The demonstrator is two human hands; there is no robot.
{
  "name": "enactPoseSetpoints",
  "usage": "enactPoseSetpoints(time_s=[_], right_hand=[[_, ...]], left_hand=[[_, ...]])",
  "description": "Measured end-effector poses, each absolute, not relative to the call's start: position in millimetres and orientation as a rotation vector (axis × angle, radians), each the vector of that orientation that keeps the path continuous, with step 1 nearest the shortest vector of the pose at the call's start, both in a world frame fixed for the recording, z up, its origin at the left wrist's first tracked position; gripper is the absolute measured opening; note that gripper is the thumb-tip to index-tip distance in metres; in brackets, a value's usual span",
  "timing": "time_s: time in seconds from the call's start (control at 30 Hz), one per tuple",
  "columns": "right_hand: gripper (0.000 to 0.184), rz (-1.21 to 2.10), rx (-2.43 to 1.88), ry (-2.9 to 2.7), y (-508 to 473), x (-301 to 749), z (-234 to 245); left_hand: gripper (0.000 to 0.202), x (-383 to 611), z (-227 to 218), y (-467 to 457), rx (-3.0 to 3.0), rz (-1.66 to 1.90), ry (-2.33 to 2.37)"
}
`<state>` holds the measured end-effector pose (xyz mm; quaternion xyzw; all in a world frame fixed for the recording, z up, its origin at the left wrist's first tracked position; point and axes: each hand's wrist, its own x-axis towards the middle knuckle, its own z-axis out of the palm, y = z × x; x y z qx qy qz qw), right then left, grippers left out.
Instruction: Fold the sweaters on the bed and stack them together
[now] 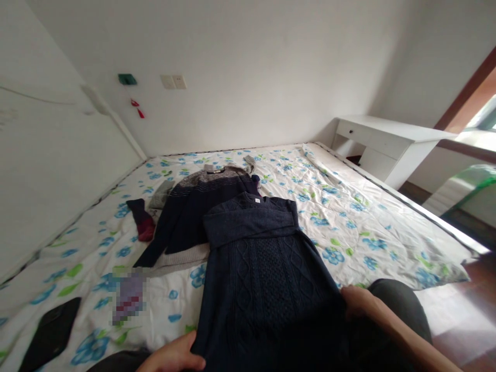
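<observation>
A navy cable-knit sweater [267,279] lies spread on the bed, its sleeves folded across the chest below the neckline. My left hand [176,354] is closed on the sweater's left edge near the hem. On the opposite side, my right hand [356,299] grips the right edge, with its fingertips partly hidden by the cloth. The lower hem is in deep shadow. Just beyond lies a second sweater [189,212], grey at the shoulders and dark below, partly covered by the navy one.
A flowered sheet [372,222] covers the bed. A dark and red sock [142,219] and a black phone [52,330] lie to the left, near a blurred purple patch [129,294]. A white desk [387,137] stands at the right, beyond the bed's edge.
</observation>
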<state>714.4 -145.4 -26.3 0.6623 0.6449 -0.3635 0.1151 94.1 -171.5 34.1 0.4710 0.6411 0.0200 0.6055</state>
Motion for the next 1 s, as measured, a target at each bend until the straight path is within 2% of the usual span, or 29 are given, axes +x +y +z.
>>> enactPoseSetpoints(time_s=[0.07,0.13,0.23,0.33,0.43,0.63,0.83,1.0], right_hand=[[0.018,-1.098,1.858,1.829,-125,720,-18],[0.011,-1.331,1.817,1.765,-99,726,-6],[0.025,-1.614,1.954,1.776,-57,732,3],[0.031,-1.427,2.239,1.913,-26,730,-6],[0.033,-1.209,2.360,2.049,-8,716,-23],[0.048,-0.892,2.588,2.319,18,676,-45],[0.026,-0.851,2.641,2.139,42,678,-47],[0.024,-0.717,2.622,1.996,45,697,-53]], left_hand=[[0.048,79,33,-163,1.083,-0.123,1.452],[0.051,66,37,-147,1.103,-0.228,1.402],[0.062,58,43,-113,1.208,-0.121,1.453],[0.067,66,44,-77,1.349,0.185,1.611],[0.061,81,37,-47,1.496,0.389,1.683],[0.045,101,7,-10,1.765,0.454,1.762],[0.054,106,-18,4,1.790,0.522,1.931],[0.050,103,-23,7,1.760,0.523,1.976]])
